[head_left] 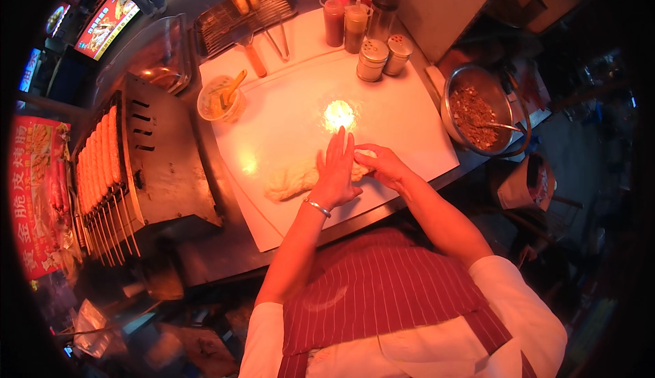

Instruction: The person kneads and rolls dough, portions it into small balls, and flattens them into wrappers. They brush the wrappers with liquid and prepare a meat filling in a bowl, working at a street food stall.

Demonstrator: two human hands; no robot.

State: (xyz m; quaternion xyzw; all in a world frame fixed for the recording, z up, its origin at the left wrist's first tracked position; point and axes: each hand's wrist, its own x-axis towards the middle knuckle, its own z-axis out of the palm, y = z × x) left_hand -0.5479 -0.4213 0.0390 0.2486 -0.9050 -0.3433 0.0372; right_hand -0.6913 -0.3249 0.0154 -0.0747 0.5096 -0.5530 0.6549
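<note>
Dough strip [295, 180] lies on white board [286, 119], near edge, long axis running left-right. Left hand [336, 170] flat on dough's right part, fingers together, straight, pointing far. Right hand [383, 164] at right end, fingers curled on dough. Sausage roller grill [109, 166] well left.

A pale strip of dough [293, 180] is pressed flat on the white board [286, 119] by the left hand [336, 173] — fingers straight — while its right end is gripped by the right hand [383, 165]. Behind the dough, a small bowl [220, 99] and shakers [382, 56] are set; left of the board, sausages [99, 163] are lined on a roller grill — right of it, a metal bowl [477, 108] of crumbs.
</note>
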